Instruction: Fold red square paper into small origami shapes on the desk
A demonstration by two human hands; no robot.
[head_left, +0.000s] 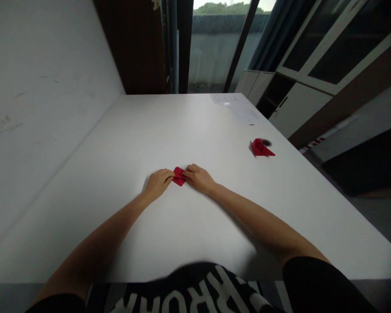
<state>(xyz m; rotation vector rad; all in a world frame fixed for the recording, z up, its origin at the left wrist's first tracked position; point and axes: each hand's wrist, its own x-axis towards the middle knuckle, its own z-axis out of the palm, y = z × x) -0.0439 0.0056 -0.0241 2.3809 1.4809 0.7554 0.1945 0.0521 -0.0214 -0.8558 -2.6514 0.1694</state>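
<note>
A small folded piece of red paper (pixel 179 178) lies on the white table (pixel 195 230), between my two hands. My left hand (pixel 158 181) pinches its left corner, thumb and fingers pressed together. From the other side, my right hand (pixel 198 177) grips the right corner with its fingers bent over the edge. The paper looks roughly diamond-shaped, with a crease or folded edge running across its middle. My fingertips hide both side corners.
Farther right on the table stands a folded red paper shape (pixel 260 148), beside a dark round object (pixel 266 142). Sheets of printed paper (pixel 236 108) lie at the far right end. A white wall (pixel 45 87) borders the left side; white cabinets (pixel 299 104) stand beyond the right edge.
</note>
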